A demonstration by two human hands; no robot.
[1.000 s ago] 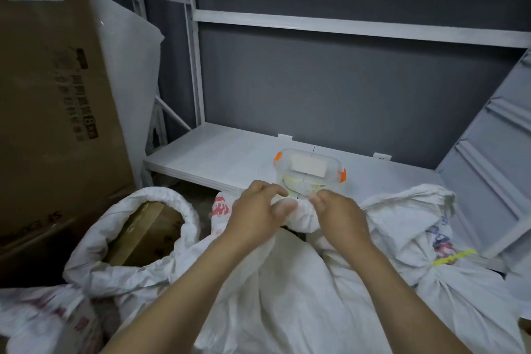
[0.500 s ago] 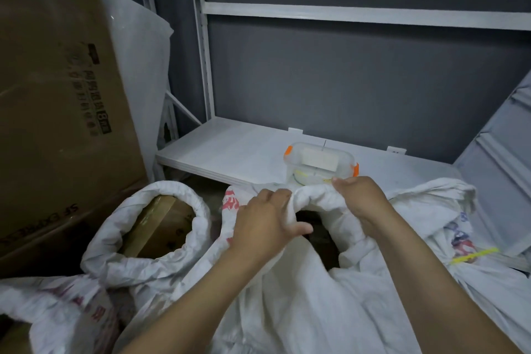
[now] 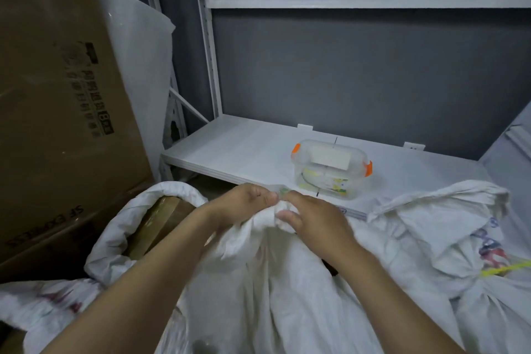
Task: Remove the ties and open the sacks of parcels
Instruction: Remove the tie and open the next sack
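Your middle sack (image 3: pixel 273 290) lies nearest, its neck gathered into a bunch. Your left hand (image 3: pixel 241 204) and right hand (image 3: pixel 313 218) both pinch that bunched cloth, fingers curled, knuckles almost touching. Left of it, an opened sack (image 3: pixel 109 241) shows a brown box (image 3: pixel 161 218) inside. On the right, a third sack (image 3: pixel 425 227) is bound by a yellow tie (image 3: pixel 505 269). Beyond, a clear tub (image 3: pixel 330 167) stands on the white shelf (image 3: pixel 244 149).

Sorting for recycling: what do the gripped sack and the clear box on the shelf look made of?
The sack seems thin white plastic fabric, perhaps woven, matt, holding crisp creases. The box seems rigid clear plastic: contents show through, orange clips.
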